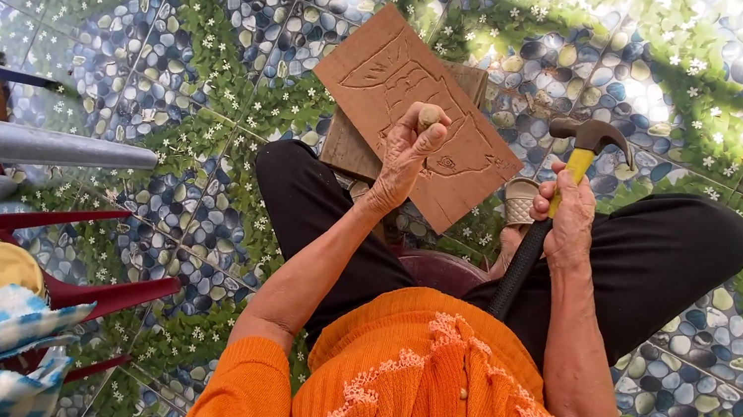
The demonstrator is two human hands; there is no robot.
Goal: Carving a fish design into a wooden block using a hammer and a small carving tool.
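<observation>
My left hand (pixel 408 149) grips a thin chisel with a rounded wooden top (pixel 429 116) and holds it upright on a flat brown carved wooden panel (pixel 384 75). The panel rests tilted on a block of wood (pixel 346 149) between my knees. My right hand (pixel 569 217) is closed around a claw hammer (pixel 587 139) with a yellow neck and black grip, its head raised to the right of the panel. I sit low in an orange cardigan and black trousers.
The floor (pixel 225 3) is tiled with a pebble-and-flower pattern. A red plastic stool (pixel 76 290) with yellow and blue-checked cloth stands at lower left, a grey table edge (pixel 20 145) above it. A small woven cup (pixel 520 201) sits by my right knee.
</observation>
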